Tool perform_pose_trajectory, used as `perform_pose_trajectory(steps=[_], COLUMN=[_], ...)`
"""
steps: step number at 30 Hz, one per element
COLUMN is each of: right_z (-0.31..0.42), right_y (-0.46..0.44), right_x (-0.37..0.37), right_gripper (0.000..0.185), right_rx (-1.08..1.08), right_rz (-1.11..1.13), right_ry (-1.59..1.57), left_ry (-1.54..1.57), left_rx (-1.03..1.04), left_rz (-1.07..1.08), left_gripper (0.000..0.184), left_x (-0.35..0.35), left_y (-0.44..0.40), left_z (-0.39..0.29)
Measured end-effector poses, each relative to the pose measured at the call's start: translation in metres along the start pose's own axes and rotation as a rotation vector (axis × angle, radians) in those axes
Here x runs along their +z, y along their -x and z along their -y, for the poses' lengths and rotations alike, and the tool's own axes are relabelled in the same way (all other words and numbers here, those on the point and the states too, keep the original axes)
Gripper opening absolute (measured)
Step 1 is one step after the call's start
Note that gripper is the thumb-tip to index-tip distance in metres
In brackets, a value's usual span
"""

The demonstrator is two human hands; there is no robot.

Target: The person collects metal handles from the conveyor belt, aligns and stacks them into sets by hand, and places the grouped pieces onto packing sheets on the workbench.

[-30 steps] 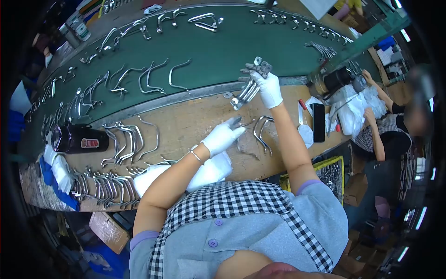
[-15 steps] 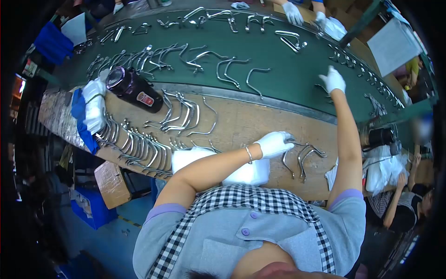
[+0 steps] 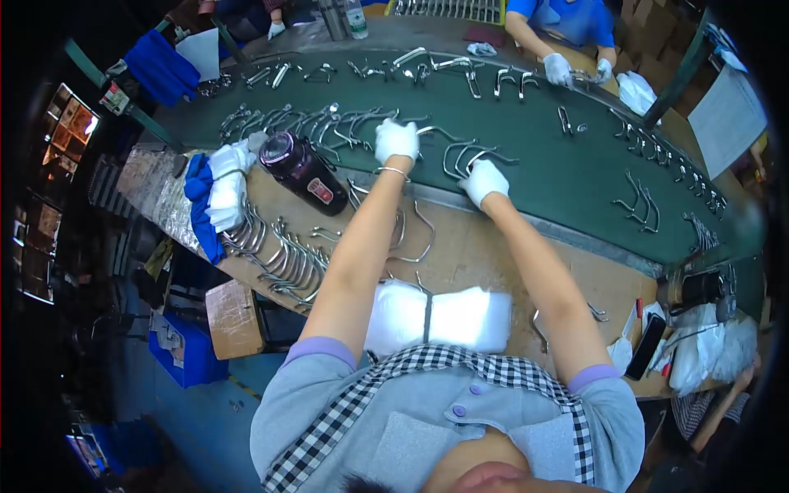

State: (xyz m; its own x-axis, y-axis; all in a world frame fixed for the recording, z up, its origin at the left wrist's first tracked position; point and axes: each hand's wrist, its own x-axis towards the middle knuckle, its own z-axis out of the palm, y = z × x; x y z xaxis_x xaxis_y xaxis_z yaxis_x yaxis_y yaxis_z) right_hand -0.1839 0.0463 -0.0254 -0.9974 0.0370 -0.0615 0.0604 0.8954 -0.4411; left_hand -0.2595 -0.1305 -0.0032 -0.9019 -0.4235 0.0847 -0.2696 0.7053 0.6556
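Both my hands wear white gloves and reach over the green belt (image 3: 542, 177). My left hand (image 3: 397, 141) is closed over a curved chrome metal bar (image 3: 440, 132), whose end sticks out to its right. Just to the right, my right hand (image 3: 486, 181) grips at the lower ends of a few nested curved bars (image 3: 454, 158); its fingertips are partly hidden. More curved bars (image 3: 329, 123) lie in an overlapping row left of my left hand. Farther right on the belt rests a small group of curved bars (image 3: 639, 204).
A dark bottle (image 3: 300, 174) stands on the wooden table (image 3: 468, 246) beside bundled white cloths (image 3: 228, 185). Rows of bent bars (image 3: 288, 259) and a strapped white bundle (image 3: 472, 320) lie nearer me. A phone (image 3: 647, 347) is at right. Across the belt, a co-worker's gloved hands (image 3: 559, 71) handle parts.
My left hand has moved from the table forward and left onto the belt. My right hand has come left from the belt's right side to the nested bars. The camera view has shifted.
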Motion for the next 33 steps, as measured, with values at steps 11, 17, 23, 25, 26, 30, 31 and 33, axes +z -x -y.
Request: perform_pose_trajectory(steps=[11,17,23,25,26,30,31,33], right_z=[0.002,-0.001,-0.043,-0.059,-0.069,-0.102,-0.106,-0.114], right_y=[0.008,0.015,0.047,0.076,0.087,0.131,0.142,0.160], right_x=[-0.009,-0.009,-0.010,-0.022,-0.026,-0.046,-0.049,-0.057], right_gripper=[0.028,0.037,0.024,0.012,0.007,0.009,0.013,0.025], right_rx=[0.004,0.004,-0.012,0.033,0.043,0.079,0.122,0.167], right_rz=[0.108,0.161,0.482,0.563,0.582,0.592,0.535,0.437], right_ry=[-0.006,-0.010,-0.377,-0.580,-0.617,-0.795,-0.940,-1.202], left_ry=[-0.217,-0.340,-0.417,-0.454,-0.467,-0.288,-0.295,-0.197], left_rx=[-0.055,0.199,0.344,0.436,0.486,0.639,0.724,0.688], left_rz=[0.284,0.467,0.542,0.537,0.520,0.419,0.434,0.479], left_gripper=[0.052,0.043,0.029,0.027,0.027,0.022,0.021,0.023], left_x=[0.029,0.042,0.043,0.042,0.044,0.045,0.038,0.047], left_y=[-0.040,-0.026,-0.001,0.011,0.014,0.030,0.038,0.052], left_z=[0.000,-0.009,-0.019,-0.019,-0.017,-0.017,-0.020,-0.022])
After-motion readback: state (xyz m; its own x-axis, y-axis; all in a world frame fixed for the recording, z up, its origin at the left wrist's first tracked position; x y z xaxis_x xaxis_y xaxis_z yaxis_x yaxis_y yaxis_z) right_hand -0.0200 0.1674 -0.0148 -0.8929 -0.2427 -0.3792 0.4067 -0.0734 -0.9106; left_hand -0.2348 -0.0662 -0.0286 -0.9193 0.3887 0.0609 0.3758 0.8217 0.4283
